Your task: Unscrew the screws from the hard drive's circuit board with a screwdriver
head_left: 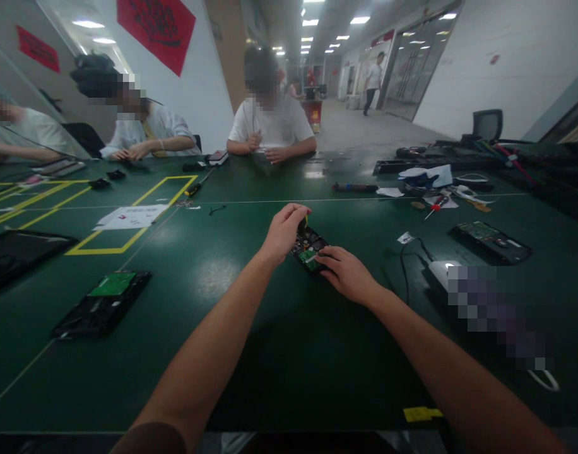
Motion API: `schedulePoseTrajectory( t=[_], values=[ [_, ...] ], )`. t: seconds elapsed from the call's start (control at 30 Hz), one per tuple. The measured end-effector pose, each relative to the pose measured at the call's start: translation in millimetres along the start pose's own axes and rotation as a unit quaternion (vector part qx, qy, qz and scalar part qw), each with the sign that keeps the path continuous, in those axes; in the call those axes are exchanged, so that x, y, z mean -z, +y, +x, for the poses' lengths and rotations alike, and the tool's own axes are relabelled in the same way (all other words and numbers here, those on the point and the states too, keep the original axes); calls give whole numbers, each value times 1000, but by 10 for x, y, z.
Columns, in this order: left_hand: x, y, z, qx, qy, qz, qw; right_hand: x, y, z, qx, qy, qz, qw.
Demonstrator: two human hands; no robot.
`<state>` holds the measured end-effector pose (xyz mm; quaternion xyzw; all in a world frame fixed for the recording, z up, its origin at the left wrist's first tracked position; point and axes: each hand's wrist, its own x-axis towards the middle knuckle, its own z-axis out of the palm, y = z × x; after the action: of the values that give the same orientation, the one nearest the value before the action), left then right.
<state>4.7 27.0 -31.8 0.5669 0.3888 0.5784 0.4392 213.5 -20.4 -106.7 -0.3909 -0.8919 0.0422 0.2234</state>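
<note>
On the green table in front of me lies an opened black electronic device (310, 251) with a green circuit board and dark inner parts showing. My left hand (284, 233) is at its far left end, fingers pinched together, with a small yellow strip (306, 221) showing at the fingertips. What exactly sits in that pinch is mostly hidden by the fingers. My right hand (348, 272) grips the near right side of the device, fingers over the board and thumb along the edge.
Similar opened devices lie at left (104, 299) and right (490, 241). A white power bank-like object (445, 271) with a cable is right of my right hand. Beyond are a red-handled screwdriver (438, 205), papers (130, 217), and seated people (270, 120) across the table.
</note>
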Motion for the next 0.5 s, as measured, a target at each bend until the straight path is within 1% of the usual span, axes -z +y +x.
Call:
schedulePoseTrajectory(
  t=[0.13,0.23,0.33,0.4,0.5],
  values=[
    [-15,2,17,47,-12,-109,993,-6,15,-6,4,5,3,1000],
    [-35,-30,30,63,-9,-147,987,-12,26,-11,6,4,0,1000],
    [-49,-70,29,74,-20,-153,985,-14,27,-10,2,3,-2,1000],
    [-53,-91,21,60,-33,-135,988,-14,24,-5,2,2,0,1000],
    [-51,-112,14,37,-25,-111,993,-14,20,3,7,2,-3,1000]
  ],
)
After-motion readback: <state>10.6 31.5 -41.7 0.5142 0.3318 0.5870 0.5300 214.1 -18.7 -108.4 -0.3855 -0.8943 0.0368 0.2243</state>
